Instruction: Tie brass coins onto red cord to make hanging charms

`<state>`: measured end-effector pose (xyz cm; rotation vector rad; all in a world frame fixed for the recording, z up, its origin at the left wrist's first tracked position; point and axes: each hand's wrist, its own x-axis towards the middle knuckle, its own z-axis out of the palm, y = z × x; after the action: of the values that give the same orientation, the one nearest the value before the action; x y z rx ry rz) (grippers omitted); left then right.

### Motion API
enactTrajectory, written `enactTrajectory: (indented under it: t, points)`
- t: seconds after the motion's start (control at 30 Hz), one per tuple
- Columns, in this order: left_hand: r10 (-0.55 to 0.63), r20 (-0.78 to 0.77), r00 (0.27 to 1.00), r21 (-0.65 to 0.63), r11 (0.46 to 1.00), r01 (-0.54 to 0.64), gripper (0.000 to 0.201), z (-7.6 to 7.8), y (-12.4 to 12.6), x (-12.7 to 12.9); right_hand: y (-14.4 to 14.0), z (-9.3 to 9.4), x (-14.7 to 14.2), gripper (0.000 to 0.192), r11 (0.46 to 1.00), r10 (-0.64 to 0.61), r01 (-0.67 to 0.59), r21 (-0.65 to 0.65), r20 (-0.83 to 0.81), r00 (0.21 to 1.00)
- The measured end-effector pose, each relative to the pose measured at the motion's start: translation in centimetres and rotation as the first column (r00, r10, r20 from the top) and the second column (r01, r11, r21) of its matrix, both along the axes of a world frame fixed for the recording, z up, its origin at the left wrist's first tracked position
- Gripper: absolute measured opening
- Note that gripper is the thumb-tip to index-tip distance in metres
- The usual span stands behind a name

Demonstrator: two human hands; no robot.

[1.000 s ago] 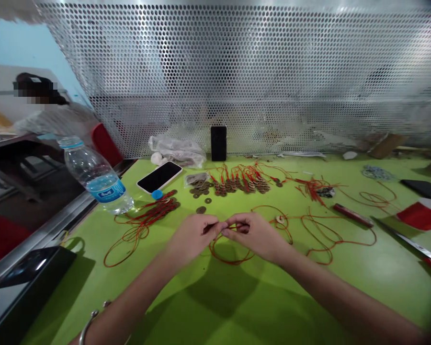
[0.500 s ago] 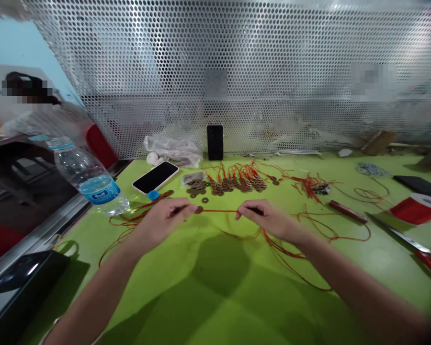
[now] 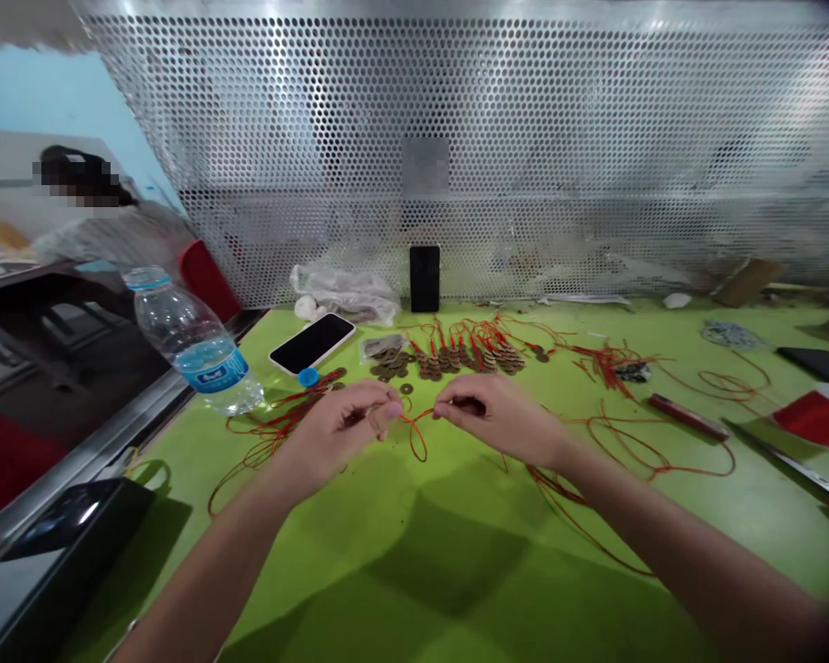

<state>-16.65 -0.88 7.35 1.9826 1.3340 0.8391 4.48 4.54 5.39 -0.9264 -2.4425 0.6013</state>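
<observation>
- Red cord [image 3: 414,431] is what both hands are busy with, held up just above the green table [image 3: 401,562], with a small loop drooping between them.
- Left hand [image 3: 338,428] has its fingertips pinched shut on one end of the cord. There might be a coin in that pinch too, but it's too blurry to call.
- Right hand [image 3: 501,419] is pinched closed on the other end, thumb against forefinger, and the rest of the cord trails off under the right wrist in loose curls across the table.
- Just behind the hands sits a row of strung coins [image 3: 466,357] with red tassels, plus a few loose coins [image 3: 389,367] next to a little plastic bag.
- Off to the left: a water bottle [image 3: 197,343] standing upright, its blue cap [image 3: 308,376] lying on the table beside a white phone [image 3: 311,343] that's face up.
- Another dark phone [image 3: 424,277] stands upright against the perforated metal screen [image 3: 456,138] at the back.
- Far right there's a spool of red cord [image 3: 816,416], well apart from the hands.
- Another person [image 3: 103,226] is sitting at a table beyond the left edge.
</observation>
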Motion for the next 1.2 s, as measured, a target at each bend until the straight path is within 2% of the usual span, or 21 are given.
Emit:
enactTrajectory:
  t: [0.13,0.2,0.3,0.43,0.53,0.67,0.8,1.03,1.2]
  points:
    - [0.135,0.117,0.984,-0.008,0.991,-0.135,0.029,1.0,-0.2,-2.1,1.1,-0.9,1.3,0.023,0.998,-0.036,0.042,-0.036,0.147,0.989]
    - [0.168,0.119,0.979,-0.039,0.986,-0.165,0.028,1.3,-0.3,-2.9,1.2,-1.1,1.6,0.025,0.997,-0.062,0.067,-0.041,0.129,0.990]
    - [0.135,0.062,0.989,-0.061,0.990,-0.131,0.030,1.4,-0.3,-3.0,0.6,-0.4,0.2,0.034,0.999,0.002,-0.005,-0.046,-0.069,0.998]
    - [0.030,0.009,1.000,-0.065,0.997,-0.029,0.033,1.3,-0.1,-2.7,-0.3,0.8,-3.6,0.032,0.965,0.160,-0.220,-0.140,-0.348,0.924]
    - [0.017,-0.009,1.000,-0.042,0.999,-0.018,0.034,1.2,0.0,-2.7,-0.3,0.8,-5.7,0.028,0.916,0.139,-0.276,-0.290,-0.415,0.899]
    - [0.050,-0.039,0.998,-0.026,0.998,-0.051,0.033,1.0,0.1,-2.7,0.0,0.1,-6.1,0.027,0.836,0.091,-0.322,-0.444,-0.466,0.880]
    - [0.062,-0.021,0.998,-0.037,0.997,-0.063,0.036,0.8,0.1,-2.7,0.1,-0.3,-5.2,0.028,0.793,0.100,-0.357,-0.494,-0.472,0.876]
    - [0.225,0.037,0.974,-0.095,0.971,-0.221,0.035,1.0,0.1,-3.4,1.3,-1.5,-1.0,0.028,0.807,-0.033,-0.176,-0.563,-0.340,0.940]
    - [0.293,0.074,0.953,-0.125,0.951,-0.283,0.036,1.0,0.4,-3.6,2.2,-2.9,3.0,0.028,0.763,-0.111,-0.093,-0.640,-0.271,0.956]
